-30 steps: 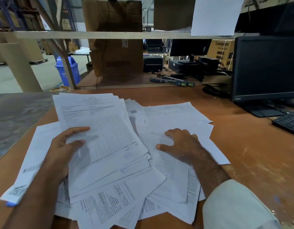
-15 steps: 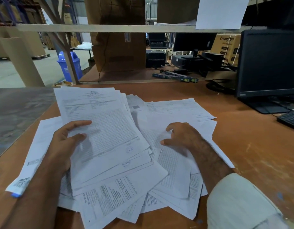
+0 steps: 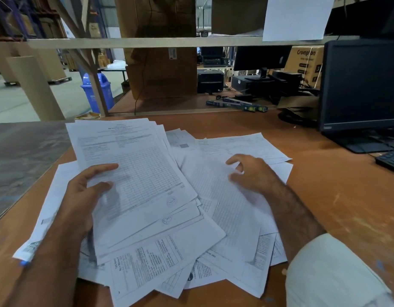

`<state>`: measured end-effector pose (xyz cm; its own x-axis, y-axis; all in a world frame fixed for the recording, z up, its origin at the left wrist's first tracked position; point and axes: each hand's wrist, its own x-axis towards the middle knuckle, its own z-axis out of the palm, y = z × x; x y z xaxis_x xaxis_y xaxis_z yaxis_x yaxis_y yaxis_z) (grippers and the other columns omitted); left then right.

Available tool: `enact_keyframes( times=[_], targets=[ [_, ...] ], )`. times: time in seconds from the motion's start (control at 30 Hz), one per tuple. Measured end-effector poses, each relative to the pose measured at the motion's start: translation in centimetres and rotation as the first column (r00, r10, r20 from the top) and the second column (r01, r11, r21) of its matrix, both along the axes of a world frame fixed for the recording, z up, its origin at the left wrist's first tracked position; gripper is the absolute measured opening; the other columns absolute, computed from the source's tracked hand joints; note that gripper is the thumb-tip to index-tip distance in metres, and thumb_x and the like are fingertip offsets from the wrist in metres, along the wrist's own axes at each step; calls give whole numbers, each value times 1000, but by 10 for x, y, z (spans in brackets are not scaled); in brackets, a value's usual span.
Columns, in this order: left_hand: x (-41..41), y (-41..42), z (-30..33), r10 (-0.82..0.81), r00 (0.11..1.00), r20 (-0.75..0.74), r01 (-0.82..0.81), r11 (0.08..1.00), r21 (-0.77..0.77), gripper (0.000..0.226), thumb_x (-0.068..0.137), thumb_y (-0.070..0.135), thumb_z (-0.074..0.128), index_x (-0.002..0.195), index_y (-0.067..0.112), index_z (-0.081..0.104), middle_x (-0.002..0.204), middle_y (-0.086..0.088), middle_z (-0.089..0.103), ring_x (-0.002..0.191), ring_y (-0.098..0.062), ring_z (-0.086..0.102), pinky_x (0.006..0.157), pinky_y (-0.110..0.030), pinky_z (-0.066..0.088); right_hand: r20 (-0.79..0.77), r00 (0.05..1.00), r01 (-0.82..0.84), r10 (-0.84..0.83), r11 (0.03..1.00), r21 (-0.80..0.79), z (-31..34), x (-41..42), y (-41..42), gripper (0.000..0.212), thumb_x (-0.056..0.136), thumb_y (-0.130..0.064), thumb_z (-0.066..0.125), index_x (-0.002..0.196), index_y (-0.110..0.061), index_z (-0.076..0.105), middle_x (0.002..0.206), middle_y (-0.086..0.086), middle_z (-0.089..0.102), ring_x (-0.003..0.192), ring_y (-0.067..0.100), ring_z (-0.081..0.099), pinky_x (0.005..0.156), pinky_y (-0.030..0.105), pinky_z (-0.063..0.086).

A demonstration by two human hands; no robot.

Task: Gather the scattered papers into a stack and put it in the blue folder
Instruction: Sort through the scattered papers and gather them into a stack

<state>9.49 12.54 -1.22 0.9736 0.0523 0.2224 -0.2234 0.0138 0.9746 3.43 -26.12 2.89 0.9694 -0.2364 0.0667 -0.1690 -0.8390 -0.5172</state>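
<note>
In the head view two hands were over the papers (image 3: 225, 218), too many and too overlapped to count, lying fanned on the brown tabletop (image 3: 347, 207). The left hand (image 3: 80, 200) pinched a stack of sheets (image 3: 134, 173), thumb on top. The right hand (image 3: 251, 173) hovered with loosely spread fingers, blurred. One monitor (image 3: 362, 85) and one keyboard (image 3: 391, 160) stood at the right.

We count two hands, the left hand (image 3: 80, 200) and right hand (image 3: 253, 173), one desk (image 3: 324, 196), two monitors, the big monitor (image 3: 364, 85) and far monitor (image 3: 261, 57), one keyboard (image 3: 391, 159), one blue bin (image 3: 98, 91), and papers (image 3: 213, 196) too overlapped to number.
</note>
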Motion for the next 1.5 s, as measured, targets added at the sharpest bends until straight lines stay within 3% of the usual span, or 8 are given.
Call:
enact_keyframes(
  times=[0.3,0.57,0.77,0.87,0.93,1.07,1.3,1.5],
  targets=[
    [-4,-12,-5,-124,991,-53,126,992,30,44,87,-14,62,105,22,80,127,3,72,121,-28,63,104,-50,51,-151,988,23,4,983,181,-1,-15,-29,74,88,-33,71,151,-38,32,138,1,54,114,18,55,82,28,50],
    [0,-11,-10,-156,985,-71,160,985,61,44,88,-14,62,107,21,80,136,9,66,130,-25,56,109,-52,47,98,979,-201,178,919,341,-1,-14,-26,52,89,-16,77,135,-37,64,138,-20,56,127,5,53,94,15,45],
    [-3,-14,-11,-123,989,-86,129,990,60,42,89,-14,61,101,21,82,126,6,70,121,-25,61,106,-51,50,558,818,-526,-141,209,824,37,-37,-22,46,91,-10,59,132,-29,67,136,-3,64,113,23,68,83,35,61],
    [-5,-21,-7,-137,988,-74,143,987,78,45,88,-17,60,101,21,82,126,8,71,123,-22,59,104,-45,49,547,827,-530,-130,144,836,29,-32,-19,45,92,-17,57,134,-32,65,142,-4,61,121,26,64,88,38,60],
    [-9,-28,-1,-149,988,-44,153,982,106,50,86,-18,60,106,22,81,129,9,70,125,-18,58,99,-37,48,439,896,-409,-68,260,875,15,-22,-14,42,92,-14,66,131,-31,67,137,-5,65,122,22,65,95,37,58],
    [-17,-39,6,-188,982,-21,189,977,99,54,87,-15,63,117,27,78,138,12,64,129,-10,55,102,-30,47,192,980,-113,55,946,304,-25,-2,-6,54,86,-8,73,134,-29,63,143,-10,58,132,5,51,105,14,36],
    [-26,-50,17,-129,991,25,126,988,87,35,96,32,66,131,39,68,138,27,60,127,11,51,114,-28,36,223,951,-269,214,928,257,-14,-12,28,56,90,-23,72,143,-35,57,141,-27,50,125,-11,46,102,10,31],
    [-36,-60,27,-102,995,-1,100,972,214,75,86,71,55,153,50,30,159,29,27,145,-3,31,122,-45,26,342,904,-302,256,949,89,-28,2,69,59,89,-24,76,143,-29,55,134,-23,49,113,-13,45,84,-12,22]
  ],
)
